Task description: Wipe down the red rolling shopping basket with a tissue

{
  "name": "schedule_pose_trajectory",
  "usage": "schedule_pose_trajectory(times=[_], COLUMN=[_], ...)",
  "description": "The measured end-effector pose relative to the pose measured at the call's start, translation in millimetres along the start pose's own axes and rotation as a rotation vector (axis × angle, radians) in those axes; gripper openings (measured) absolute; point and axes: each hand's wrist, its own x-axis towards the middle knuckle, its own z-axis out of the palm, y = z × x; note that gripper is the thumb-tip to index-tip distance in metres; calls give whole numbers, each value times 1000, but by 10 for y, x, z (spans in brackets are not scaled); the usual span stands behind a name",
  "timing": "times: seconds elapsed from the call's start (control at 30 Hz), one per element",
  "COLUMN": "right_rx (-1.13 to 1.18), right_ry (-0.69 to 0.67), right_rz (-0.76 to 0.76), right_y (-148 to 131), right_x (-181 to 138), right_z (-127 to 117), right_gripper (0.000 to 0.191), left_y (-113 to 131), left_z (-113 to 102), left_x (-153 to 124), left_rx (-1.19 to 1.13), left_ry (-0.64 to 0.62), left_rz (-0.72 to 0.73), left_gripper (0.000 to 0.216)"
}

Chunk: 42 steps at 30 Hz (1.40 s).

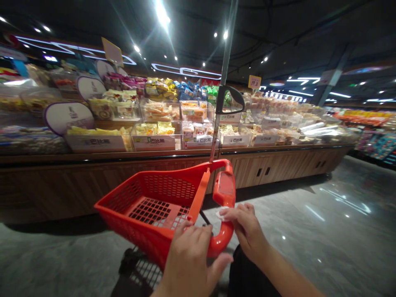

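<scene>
A red plastic shopping cart (148,175) stands in front of me, its slotted basket holding nothing that I can see. My left hand (192,251) lies over the near rim of the basket, fingers curled across the edge and thumb held out to the right. On the curved red handle (223,235) my right hand (247,229) presses a crumpled white tissue (222,212), pinched between thumb and fingers. A flat red panel (224,183) sits on the handle just beyond that hand. From the cart's far corner rises a metal pole (222,70) with a black bracket.
A long wooden display counter (266,167) runs across behind the cart, loaded with packaged breads (161,110) and colourful bags. Oval signs (68,117) stand at its left. Shiny grey floor (343,222) stretches to the right, with more stocked shelves (374,128) beyond.
</scene>
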Motion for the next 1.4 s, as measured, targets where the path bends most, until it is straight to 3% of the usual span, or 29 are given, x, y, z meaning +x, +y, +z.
schedule_pose_trajectory(times=[0.17,0.3,0.4,0.67,0.87,0.93,1.1,1.3,1.4], right_rx=[65,-7,-82,93,11,28,-98,-100,-46], right_ry=[-1,-34,25,-80,-12,2,-209,-275,-344], right_rz=[13,-34,-25,-122,-32,-69,-289,-361,-408], right_y=[-92,51,123,-184,80,157,325,391,314], right_x=[-88,-33,24,-160,154,232,370,685,614], right_z=[22,-7,-11,-7,-168,-263,-338,-124,-184], right_gripper=[23,22,23,19,24,29,33,31,33], left_y=[115,69,56,34,54,55,36,39,40], left_z=[187,224,213,162,115,108,99,83,72], left_x=[49,2,-18,-60,-64,-65,-78,-86,-110], left_rx=[32,117,126,114,144,144,133,141,132], left_ry=[-101,-83,-70,-44,-37,-41,-37,-22,-40], left_rz=[-50,-59,-60,-11,-37,-41,-37,-44,-53], left_gripper=[24,27,30,21,28,28,28,29,28])
